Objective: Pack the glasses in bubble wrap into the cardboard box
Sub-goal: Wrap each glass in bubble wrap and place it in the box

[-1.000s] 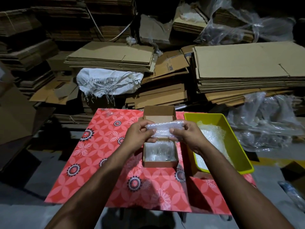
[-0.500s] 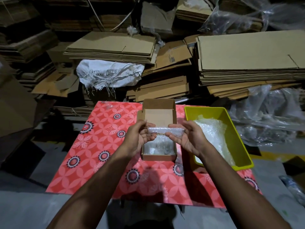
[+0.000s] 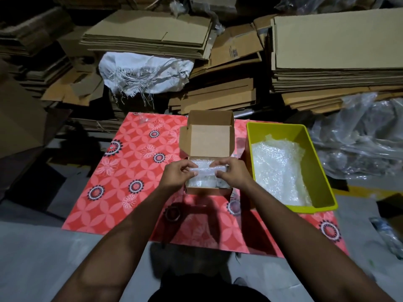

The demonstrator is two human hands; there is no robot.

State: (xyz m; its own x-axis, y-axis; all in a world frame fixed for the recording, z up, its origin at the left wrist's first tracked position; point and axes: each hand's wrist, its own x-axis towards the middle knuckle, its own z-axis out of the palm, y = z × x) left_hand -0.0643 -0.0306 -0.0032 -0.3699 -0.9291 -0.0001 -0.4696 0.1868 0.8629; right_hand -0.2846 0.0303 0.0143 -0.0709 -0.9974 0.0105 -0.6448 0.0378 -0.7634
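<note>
Head view shows the bubble-wrapped bundle held level just above the open cardboard box, one end in each hand. Whether glasses are inside the wrap cannot be made out through the cloudy plastic, though the task suggests so. The left hand pinches the bundle's left end between thumb and curled fingers, and the right hand grips the right end the same way; holding both ends likely keeps the roll from unwinding and lets it go down flat. The box already has more bubble wrap lying in its bottom, probably as padding or an earlier packed item, which cannot be told apart here. Its lid stands tipped back on the far side, leaving the opening free for the hands to come in from the near side.

Just to the right of the box sits a yellow bin with loose sheets of bubble wrap inside, placed within easy reach of the right hand, seemingly as the supply. Box and bin both rest on a red patterned cloth. Behind them are stacks of flattened cardboard, a frayed white sack and crumpled clear plastic at the right.
</note>
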